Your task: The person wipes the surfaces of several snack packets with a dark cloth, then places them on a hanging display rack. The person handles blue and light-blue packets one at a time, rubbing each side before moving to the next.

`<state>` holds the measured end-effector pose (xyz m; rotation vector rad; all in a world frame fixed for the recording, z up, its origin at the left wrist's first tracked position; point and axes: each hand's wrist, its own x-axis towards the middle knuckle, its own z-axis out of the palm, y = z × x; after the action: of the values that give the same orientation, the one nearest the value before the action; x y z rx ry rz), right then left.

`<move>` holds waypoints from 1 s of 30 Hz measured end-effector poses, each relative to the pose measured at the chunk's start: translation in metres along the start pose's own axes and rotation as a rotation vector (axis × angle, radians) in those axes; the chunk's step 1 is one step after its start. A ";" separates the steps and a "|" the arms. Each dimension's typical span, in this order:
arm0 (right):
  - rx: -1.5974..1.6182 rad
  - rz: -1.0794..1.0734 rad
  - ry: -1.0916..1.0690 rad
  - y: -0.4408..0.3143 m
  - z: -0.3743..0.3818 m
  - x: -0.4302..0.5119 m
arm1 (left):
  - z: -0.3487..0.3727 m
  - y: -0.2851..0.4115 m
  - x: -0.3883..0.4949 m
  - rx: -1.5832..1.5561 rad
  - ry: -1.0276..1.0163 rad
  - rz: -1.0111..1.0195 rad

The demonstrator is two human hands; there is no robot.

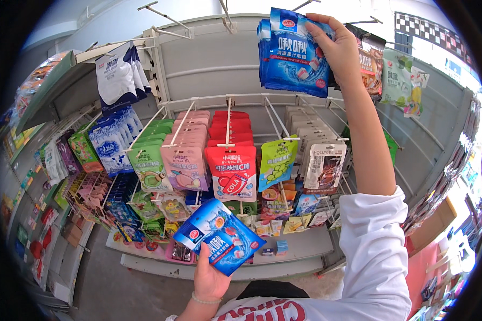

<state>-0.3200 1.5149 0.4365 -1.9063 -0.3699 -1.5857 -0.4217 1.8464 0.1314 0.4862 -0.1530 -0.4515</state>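
My left hand (211, 277), with a beaded bracelet at the wrist, grips a blue candy bag (225, 236) by its lower left part, thumb over the front. The bag is tilted, in front of the lower rows of packets. My right hand (337, 44) is raised at the upper right of the middle. Its thumb and fingers pinch the top right corner of another blue candy bag (297, 56), which is upright. More blue bags (264, 52) of the same look hang just behind it. The hook that bears them is largely hidden.
Below hang rows of packets on white hooks: green (149, 166), pink (186, 168), red cola candy (231, 172), lime green (278, 164) and white-brown (324, 166). Bare hooks (168, 18) jut out at the upper left. Dark (370, 60) and pale green bags (395, 76) hang right of my right hand.
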 end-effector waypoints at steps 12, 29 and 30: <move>-0.153 -0.133 0.013 0.012 0.003 0.002 | 0.006 -0.004 0.001 0.020 -0.037 -0.047; -0.333 -0.384 0.111 -0.042 0.012 -0.089 | 0.003 0.001 -0.012 -0.003 -0.009 -0.049; -0.247 -0.339 -0.031 -0.059 0.008 -0.121 | 0.003 0.000 -0.012 -0.002 -0.013 -0.045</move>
<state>-0.3762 1.5859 0.3370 -2.1426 -0.5569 -1.8960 -0.4327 1.8508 0.1335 0.4857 -0.1540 -0.4991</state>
